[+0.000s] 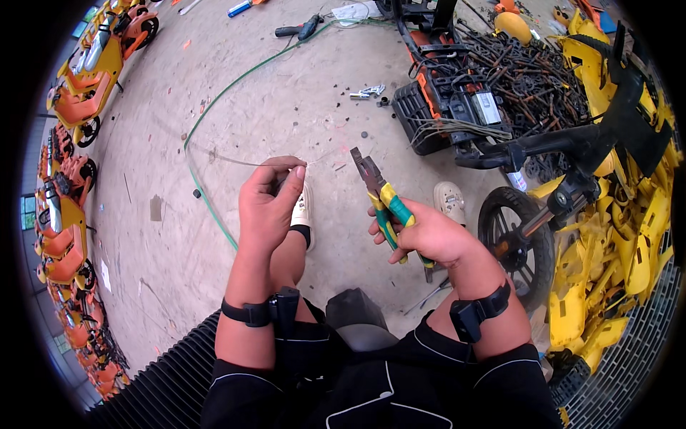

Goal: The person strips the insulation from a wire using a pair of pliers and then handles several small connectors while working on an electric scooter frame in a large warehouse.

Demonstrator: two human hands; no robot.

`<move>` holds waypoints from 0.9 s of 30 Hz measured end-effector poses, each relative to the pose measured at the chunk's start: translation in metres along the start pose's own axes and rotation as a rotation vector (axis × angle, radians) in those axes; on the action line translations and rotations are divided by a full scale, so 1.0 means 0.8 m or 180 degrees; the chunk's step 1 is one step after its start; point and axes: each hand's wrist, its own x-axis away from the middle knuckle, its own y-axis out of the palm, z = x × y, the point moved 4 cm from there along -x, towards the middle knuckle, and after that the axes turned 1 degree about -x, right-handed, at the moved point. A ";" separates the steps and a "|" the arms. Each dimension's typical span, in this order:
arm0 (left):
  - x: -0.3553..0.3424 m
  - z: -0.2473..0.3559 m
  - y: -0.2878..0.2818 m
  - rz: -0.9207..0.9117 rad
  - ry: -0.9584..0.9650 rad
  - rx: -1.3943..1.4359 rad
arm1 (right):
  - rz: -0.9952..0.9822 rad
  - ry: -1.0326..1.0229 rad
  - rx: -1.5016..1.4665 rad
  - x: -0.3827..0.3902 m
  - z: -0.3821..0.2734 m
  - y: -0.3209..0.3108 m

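Observation:
My left hand (270, 204) is closed, thumb pressed against the fingers in a pinch on a thin wire (227, 160). The wire runs out to the left of the fingers above the floor, and a faint stretch seems to show on the right too. In my right hand (439, 232) is a pair of pliers (386, 207) with green and yellow handles. Its dark jaws point up and toward the left, apart from the wire. Whether the jaws are fully closed I cannot tell.
A partly stripped vehicle with a black wheel (516, 239) stands on the right, a bundle of wires (457, 129) on it. Behind lie rusty metal parts (511, 79) and yellow panels (572, 300). A green hose (214, 104) and a power drill (309, 28) lie ahead; orange scooters (75, 104) line the left.

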 end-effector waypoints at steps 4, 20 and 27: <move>-0.002 0.001 -0.003 -0.0031 -0.0044 -0.0338 | -0.0006 0.0185 0.0053 -0.003 -0.003 -0.001; 0.002 0.002 0.007 -0.0324 0.0079 -0.0407 | -0.0149 0.0160 -0.0266 0.000 0.008 -0.001; 0.003 -0.002 0.003 -0.0366 0.0194 -0.0497 | -0.0210 0.0274 -0.0378 -0.001 0.011 -0.002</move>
